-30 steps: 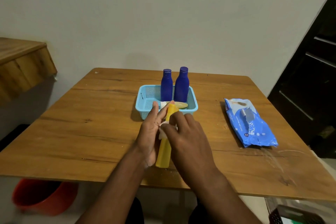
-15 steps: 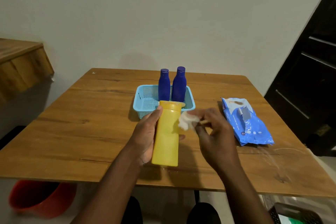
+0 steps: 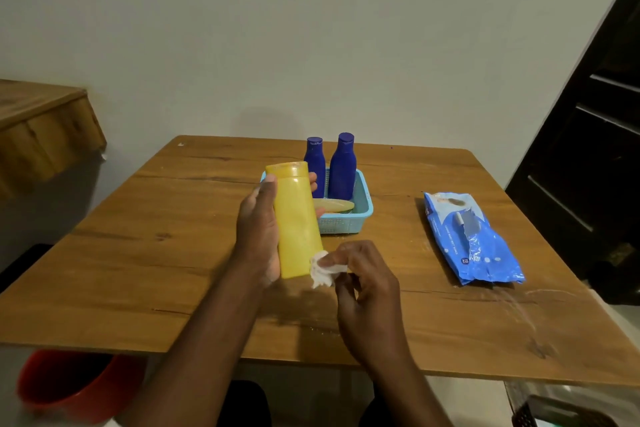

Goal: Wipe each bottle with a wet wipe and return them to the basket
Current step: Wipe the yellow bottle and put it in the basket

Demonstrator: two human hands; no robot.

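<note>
My left hand [image 3: 258,232] grips a tall yellow bottle [image 3: 296,218], held upright above the table with its cap end up. My right hand [image 3: 367,284] pinches a crumpled white wet wipe [image 3: 322,269] against the bottle's lower right corner. Behind the bottle sits a light blue basket [image 3: 363,208]. Two dark blue bottles [image 3: 342,166] stand upright in it, and a pale yellow bottle [image 3: 334,205] lies on its side at the front. The basket's left part is hidden by the yellow bottle.
A blue pack of wet wipes [image 3: 469,236] lies on the wooden table [image 3: 138,253] to the right. A red bucket [image 3: 69,388] stands on the floor under the front left edge. A dark cabinet [image 3: 588,166] is at the right, a wooden shelf [image 3: 38,128] at the left.
The right hand came off the bottle's top and moved the wipe down to its lower end. The left hand lifted and turned the yellow bottle more upright, in front of the basket.
</note>
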